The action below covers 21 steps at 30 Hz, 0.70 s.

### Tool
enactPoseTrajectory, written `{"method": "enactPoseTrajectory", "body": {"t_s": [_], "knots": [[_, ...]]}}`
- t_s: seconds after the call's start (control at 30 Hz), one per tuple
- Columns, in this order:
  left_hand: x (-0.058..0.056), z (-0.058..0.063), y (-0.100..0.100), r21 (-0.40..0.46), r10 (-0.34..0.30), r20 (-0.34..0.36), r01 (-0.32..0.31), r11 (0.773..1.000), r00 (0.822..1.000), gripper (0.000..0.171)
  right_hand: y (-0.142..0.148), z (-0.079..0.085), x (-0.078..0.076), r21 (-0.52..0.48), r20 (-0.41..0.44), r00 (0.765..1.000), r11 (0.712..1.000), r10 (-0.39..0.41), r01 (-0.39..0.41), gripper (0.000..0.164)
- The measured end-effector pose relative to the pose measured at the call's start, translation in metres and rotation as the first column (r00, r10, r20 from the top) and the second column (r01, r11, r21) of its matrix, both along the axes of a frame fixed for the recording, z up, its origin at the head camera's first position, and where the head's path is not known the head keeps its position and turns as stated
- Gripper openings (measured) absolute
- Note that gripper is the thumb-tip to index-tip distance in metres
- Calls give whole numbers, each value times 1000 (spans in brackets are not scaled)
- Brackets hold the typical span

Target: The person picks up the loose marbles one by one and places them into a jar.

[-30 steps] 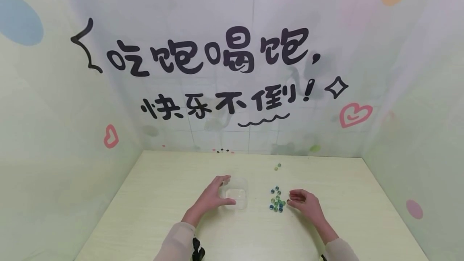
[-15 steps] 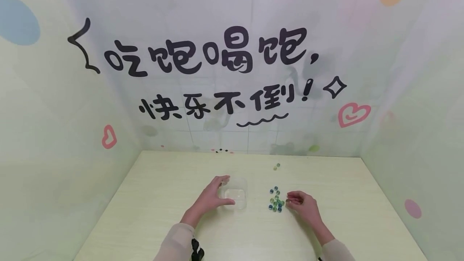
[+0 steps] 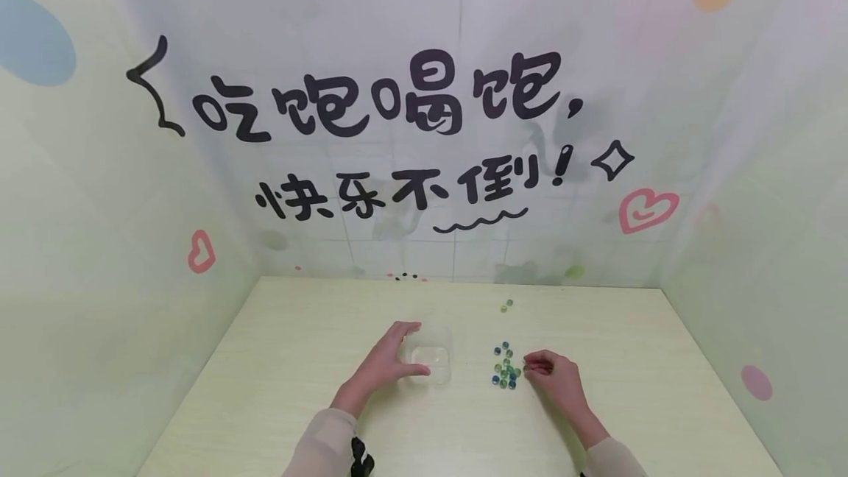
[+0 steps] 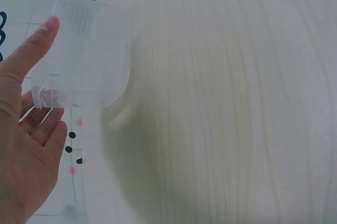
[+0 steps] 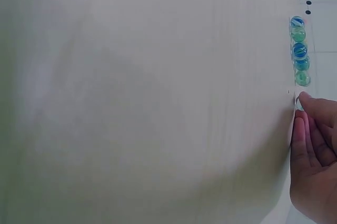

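A clear plastic container stands on the table, held by my left hand with the thumb on its near side and the fingers on its far side. The left wrist view shows this container between the thumb and fingers. To its right lies a loose cluster of blue and green glass marbles. At the cluster's right edge, my right hand pinches a pale green marble between thumb and fingertips, low at the table surface. The fingertips partly hide that marble.
Two more marbles lie apart, farther back on the pale wooden table. A printed fabric wall rises behind the table, with side walls at left and right.
My right hand has moved slightly left towards the marbles, and its thumb and fingers have drawn together on one. The left hand and the container stay put.
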<state>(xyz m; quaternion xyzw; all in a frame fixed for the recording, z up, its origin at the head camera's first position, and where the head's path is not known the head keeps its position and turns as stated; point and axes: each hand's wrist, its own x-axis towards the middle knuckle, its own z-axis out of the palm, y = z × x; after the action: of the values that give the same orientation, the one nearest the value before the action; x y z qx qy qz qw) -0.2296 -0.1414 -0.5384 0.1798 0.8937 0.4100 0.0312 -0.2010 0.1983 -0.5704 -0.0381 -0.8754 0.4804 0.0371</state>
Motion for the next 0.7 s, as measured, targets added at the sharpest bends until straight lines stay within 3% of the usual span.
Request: {"method": "enactPoseTrajectory", "body": {"t_s": [0.2,0.7], "knots": [[-1,1,0,-54,-10,-46,8,998,999,87,0,-2,0,2,-7,1000,1000,-4,4,21],[0,5,0,-84,12,-35,-14,996,999,88,-1,-3,-2,42,3,999,998,-39,39,20]]}}
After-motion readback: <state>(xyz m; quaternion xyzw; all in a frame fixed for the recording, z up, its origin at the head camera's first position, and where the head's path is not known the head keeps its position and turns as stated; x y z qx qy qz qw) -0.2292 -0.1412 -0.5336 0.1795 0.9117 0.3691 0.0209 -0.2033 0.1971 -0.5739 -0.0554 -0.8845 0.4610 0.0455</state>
